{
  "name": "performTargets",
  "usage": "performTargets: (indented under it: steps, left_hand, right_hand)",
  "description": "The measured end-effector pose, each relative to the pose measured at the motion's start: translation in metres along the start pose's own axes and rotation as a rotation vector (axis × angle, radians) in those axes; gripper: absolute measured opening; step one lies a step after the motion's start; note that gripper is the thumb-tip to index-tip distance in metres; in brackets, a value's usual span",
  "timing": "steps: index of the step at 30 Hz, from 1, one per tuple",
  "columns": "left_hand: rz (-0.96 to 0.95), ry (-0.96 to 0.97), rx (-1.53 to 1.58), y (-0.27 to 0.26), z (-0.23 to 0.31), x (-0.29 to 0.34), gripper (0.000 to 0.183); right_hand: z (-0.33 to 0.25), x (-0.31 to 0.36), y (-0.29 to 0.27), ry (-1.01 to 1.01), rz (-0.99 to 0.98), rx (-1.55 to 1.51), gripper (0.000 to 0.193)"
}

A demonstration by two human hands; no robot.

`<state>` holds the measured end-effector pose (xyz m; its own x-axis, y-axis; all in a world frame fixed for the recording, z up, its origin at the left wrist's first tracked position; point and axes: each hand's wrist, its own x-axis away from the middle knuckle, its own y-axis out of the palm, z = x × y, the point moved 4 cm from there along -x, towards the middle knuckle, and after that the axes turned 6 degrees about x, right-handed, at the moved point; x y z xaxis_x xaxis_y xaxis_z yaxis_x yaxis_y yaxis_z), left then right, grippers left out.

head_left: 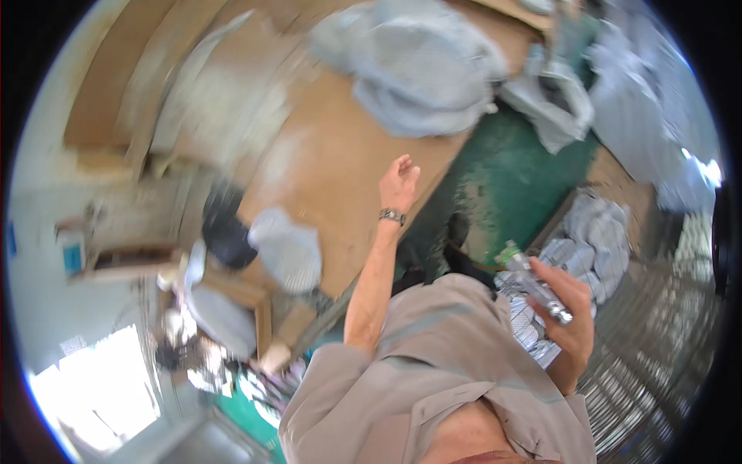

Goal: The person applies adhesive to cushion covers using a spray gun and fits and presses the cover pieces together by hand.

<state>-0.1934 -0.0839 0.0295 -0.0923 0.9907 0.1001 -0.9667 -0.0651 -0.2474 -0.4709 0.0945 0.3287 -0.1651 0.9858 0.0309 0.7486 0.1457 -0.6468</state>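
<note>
My right hand (570, 303) is wrapped round a slim clear and silver tube (535, 288) with a green end, whose exact kind I cannot make out. The tube tilts, its green end pointing up and left, its metallic end near my fingers. My left hand (399, 185) is held out over a brown board-topped table (332, 170). Its fingers are loosely bent with a gap between them, and nothing shows in them. A dark banded watch (392, 216) is on that wrist. Motion blurs parts of the view.
A large pale grey plastic bundle (421, 69) lies on the table's far part. Dark and whitish rounded items (286, 247) stand at its left. Right of me, silvery wrapped bundles (591, 240) lie near a green floor (502, 178). Tall pale sacks (657, 108) stand at far right.
</note>
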Motion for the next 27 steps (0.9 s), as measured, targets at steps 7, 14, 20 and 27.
performTargets:
  steps: [7, 14, 20, 27]
  left_hand:
    - [0.876, 0.044, -0.649, -0.273, -0.065, 0.086, 0.062]
    - [0.738, 0.021, -0.769, -0.421, -0.127, 0.104, 0.092]
    - [0.186, -0.358, -0.496, -0.405, -0.105, 0.047, 0.070]
    - [0.233, -0.069, 0.477, -0.338, -0.017, 0.039, 0.052]
  right_hand:
    - [-0.020, -0.020, 0.033, -0.009, -0.132, -0.032, 0.057]
    - [-0.044, -0.035, 0.069, -0.046, -0.256, 0.042, 0.057]
    - [-0.058, -0.028, 0.085, -0.009, -0.267, 0.076, 0.052]
    - [-0.069, -0.021, 0.093, -0.006, -0.199, 0.077, 0.058]
